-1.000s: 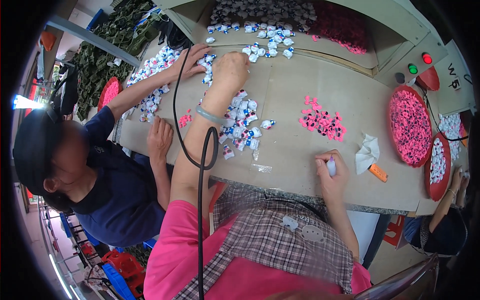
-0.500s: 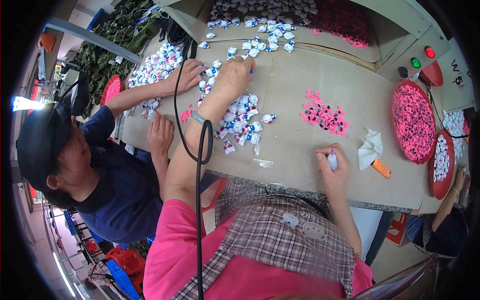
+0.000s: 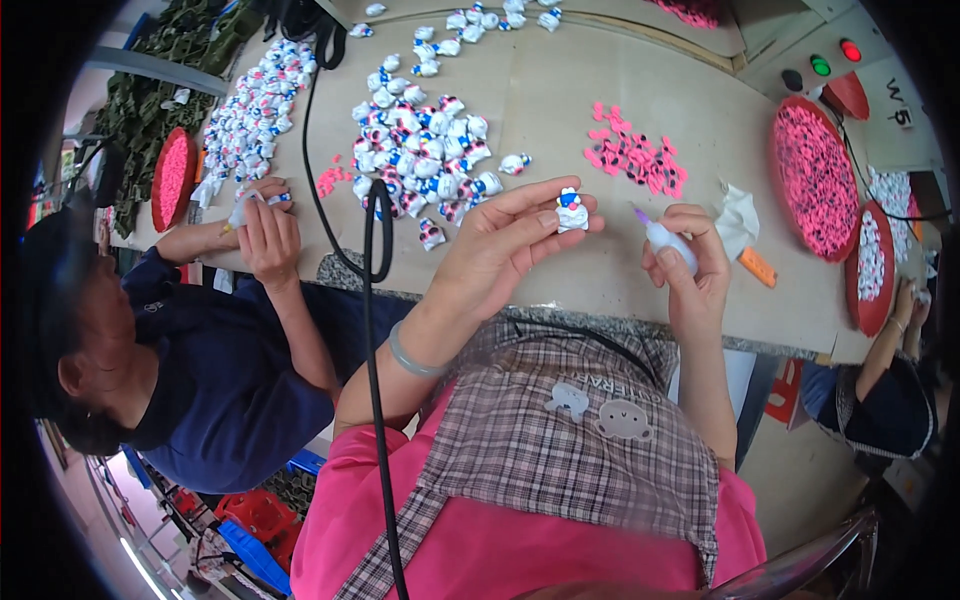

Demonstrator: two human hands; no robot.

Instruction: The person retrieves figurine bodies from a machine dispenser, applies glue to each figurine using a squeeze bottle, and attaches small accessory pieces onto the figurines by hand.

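Note:
A small white figurine with blue parts (image 3: 571,212) is pinched between the thumb and fingers of my left hand (image 3: 500,243), above the near part of the table. My right hand (image 3: 693,262) is wrapped round a small white squeeze bottle (image 3: 670,246), its purple tip pointing toward the figurine but apart from it. Beyond my left hand lies a pile of similar white and blue figurines (image 3: 420,150). Past the bottle, small pink pieces with dark spots (image 3: 640,155) are spread on the table.
A crumpled tissue (image 3: 736,222) and an orange object (image 3: 757,267) lie right of my right hand. Red trays (image 3: 852,250) stand farther right. A black cable (image 3: 372,350) hangs in front at left. A co-worker (image 3: 220,370) sits at left, holding another small bottle.
My left hand has come back from the far figurines, bringing one in front of me. My right hand has raised and tilted the bottle. The co-worker's hands have drawn back, and the view has shifted.

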